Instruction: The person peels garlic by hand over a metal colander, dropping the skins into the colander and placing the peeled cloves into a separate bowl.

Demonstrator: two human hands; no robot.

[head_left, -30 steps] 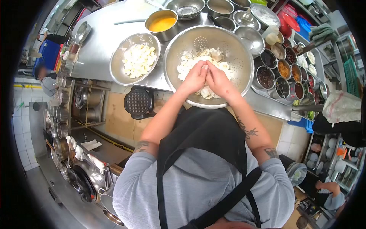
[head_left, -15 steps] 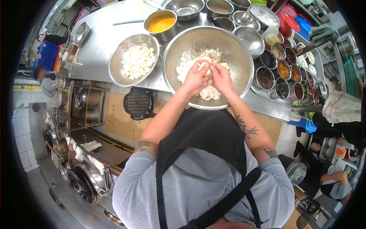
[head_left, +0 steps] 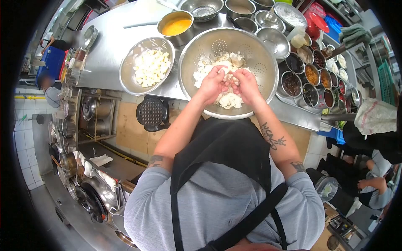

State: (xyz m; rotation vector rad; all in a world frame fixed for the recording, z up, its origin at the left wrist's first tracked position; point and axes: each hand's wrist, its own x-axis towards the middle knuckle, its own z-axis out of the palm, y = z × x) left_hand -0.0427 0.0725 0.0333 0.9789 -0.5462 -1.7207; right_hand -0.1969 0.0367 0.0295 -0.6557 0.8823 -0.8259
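My left hand (head_left: 212,85) and my right hand (head_left: 246,85) are over a large perforated metal bowl (head_left: 193,50), fingertips close together and bent inward. Both pinch at a small pale piece of food between them, mostly hidden by the fingers; its kind I cannot make out. Loose whitish pieces (head_left: 229,101), some with grey-brown edges, lie in the bowl under and around my hands. Just left of it stands a smaller colander (head_left: 126,67) holding pale yellow chunks (head_left: 151,67).
Behind the colander is a pot of orange-yellow liquid (head_left: 176,27). Metal bowls (head_left: 273,43) crowd the back right, beside many small containers of ingredients (head_left: 291,83). A black stool (head_left: 152,113) stands below the counter edge. Another person (head_left: 374,188) is at far right.
My hands have drawn slightly apart at the fingertips, the right one shifting a little to the right. The person at far right has changed posture.
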